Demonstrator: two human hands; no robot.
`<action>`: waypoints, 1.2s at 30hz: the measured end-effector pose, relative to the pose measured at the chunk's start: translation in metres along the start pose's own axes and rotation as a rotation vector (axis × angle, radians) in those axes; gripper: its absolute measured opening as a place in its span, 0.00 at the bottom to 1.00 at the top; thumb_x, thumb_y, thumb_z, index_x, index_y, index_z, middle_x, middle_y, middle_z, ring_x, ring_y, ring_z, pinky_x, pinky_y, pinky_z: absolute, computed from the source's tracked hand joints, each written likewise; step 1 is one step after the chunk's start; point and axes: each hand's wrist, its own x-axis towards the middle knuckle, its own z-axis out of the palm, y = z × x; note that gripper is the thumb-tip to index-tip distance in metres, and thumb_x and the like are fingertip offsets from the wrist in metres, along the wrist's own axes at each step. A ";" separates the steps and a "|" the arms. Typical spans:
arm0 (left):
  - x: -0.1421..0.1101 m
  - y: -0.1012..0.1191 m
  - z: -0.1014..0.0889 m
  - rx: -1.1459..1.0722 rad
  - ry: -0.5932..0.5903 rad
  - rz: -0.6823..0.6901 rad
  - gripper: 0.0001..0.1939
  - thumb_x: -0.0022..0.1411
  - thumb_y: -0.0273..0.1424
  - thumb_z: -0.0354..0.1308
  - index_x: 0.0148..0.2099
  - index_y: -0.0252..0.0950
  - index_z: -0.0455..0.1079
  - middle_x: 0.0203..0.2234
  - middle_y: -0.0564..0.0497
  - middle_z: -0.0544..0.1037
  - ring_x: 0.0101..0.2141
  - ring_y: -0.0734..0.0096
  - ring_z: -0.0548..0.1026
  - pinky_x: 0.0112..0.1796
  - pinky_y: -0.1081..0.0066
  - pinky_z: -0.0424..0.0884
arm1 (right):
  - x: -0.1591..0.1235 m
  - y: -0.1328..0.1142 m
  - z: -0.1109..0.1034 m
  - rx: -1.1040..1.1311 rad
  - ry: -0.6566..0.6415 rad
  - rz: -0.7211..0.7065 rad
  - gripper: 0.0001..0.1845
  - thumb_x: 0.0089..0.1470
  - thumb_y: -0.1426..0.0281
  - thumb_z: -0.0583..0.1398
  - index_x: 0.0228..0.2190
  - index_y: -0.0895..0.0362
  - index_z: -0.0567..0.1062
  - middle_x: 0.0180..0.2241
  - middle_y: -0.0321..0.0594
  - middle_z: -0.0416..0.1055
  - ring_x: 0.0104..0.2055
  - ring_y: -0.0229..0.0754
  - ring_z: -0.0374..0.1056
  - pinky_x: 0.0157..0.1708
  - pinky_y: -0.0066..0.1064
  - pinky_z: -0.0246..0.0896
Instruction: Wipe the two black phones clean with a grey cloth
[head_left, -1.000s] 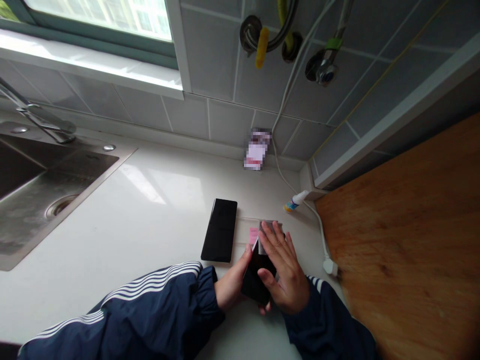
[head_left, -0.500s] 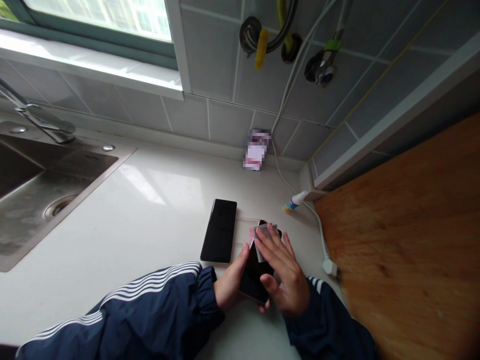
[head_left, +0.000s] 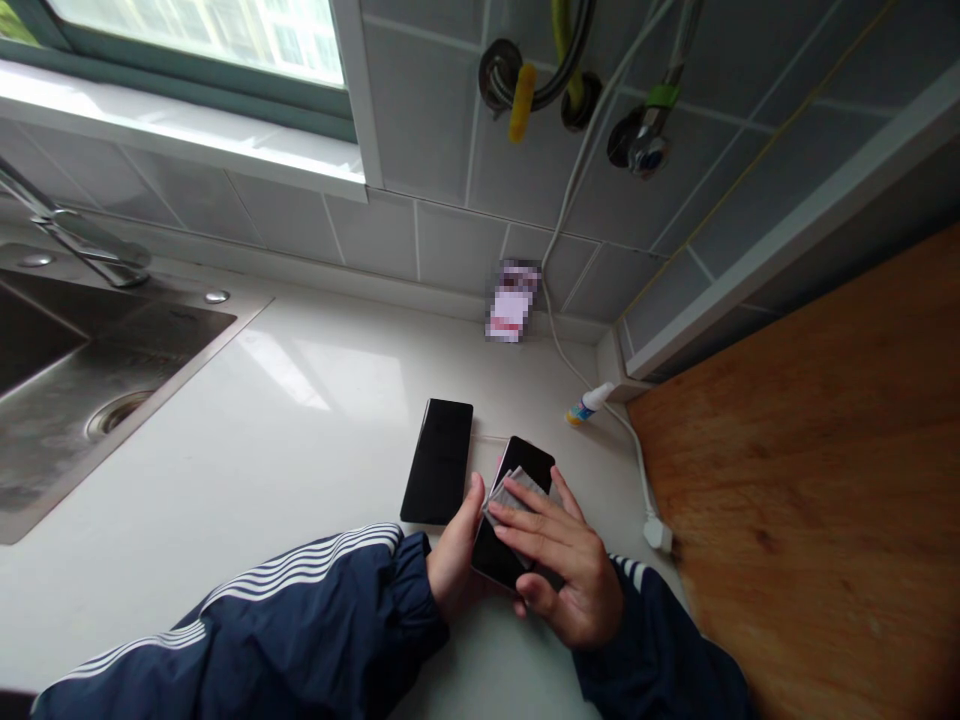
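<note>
On the left is a steel sink (head_left: 90,400), and next to it a black smartphone (head_left: 437,462) lies flat on the white countertop (head_left: 255,470). The left hand (head_left: 454,565) grips the edge of a second smartphone (head_left: 525,462); the right hand (head_left: 570,570), with fingers spread, presses a grey wipe (head_left: 514,500) on its screen.

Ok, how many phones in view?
2. One phone lies on the counter, to the left; the other phone is in the left hand, under the right hand and a grey sheet.
</note>
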 end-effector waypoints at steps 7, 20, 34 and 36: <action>-0.002 0.003 0.005 0.130 -0.021 -0.082 0.51 0.62 0.65 0.27 0.59 0.31 0.71 0.28 0.41 0.79 0.24 0.60 0.78 0.24 0.66 0.72 | 0.000 0.006 0.006 -0.129 0.032 0.111 0.28 0.69 0.55 0.45 0.63 0.52 0.63 0.64 0.46 0.63 0.70 0.52 0.51 0.68 0.60 0.37; -0.003 -0.004 0.008 0.233 0.038 -0.086 0.52 0.66 0.58 0.19 0.51 0.24 0.74 0.27 0.40 0.78 0.20 0.65 0.77 0.21 0.70 0.72 | -0.001 0.009 0.007 -0.185 0.107 0.274 0.31 0.69 0.56 0.45 0.68 0.52 0.53 0.69 0.45 0.51 0.72 0.55 0.42 0.68 0.60 0.37; -0.001 -0.004 0.004 0.225 0.062 -0.064 0.50 0.65 0.61 0.24 0.64 0.27 0.63 0.23 0.41 0.78 0.20 0.61 0.76 0.21 0.68 0.71 | -0.002 0.009 0.008 -0.164 0.069 0.270 0.32 0.68 0.53 0.45 0.67 0.53 0.55 0.69 0.45 0.53 0.72 0.56 0.42 0.67 0.61 0.39; -0.002 -0.003 0.005 0.200 0.065 -0.049 0.49 0.64 0.62 0.27 0.63 0.28 0.65 0.25 0.41 0.78 0.21 0.61 0.77 0.22 0.67 0.71 | -0.002 0.006 0.006 -0.147 0.053 0.191 0.31 0.67 0.52 0.47 0.65 0.53 0.59 0.67 0.45 0.57 0.72 0.56 0.45 0.68 0.62 0.34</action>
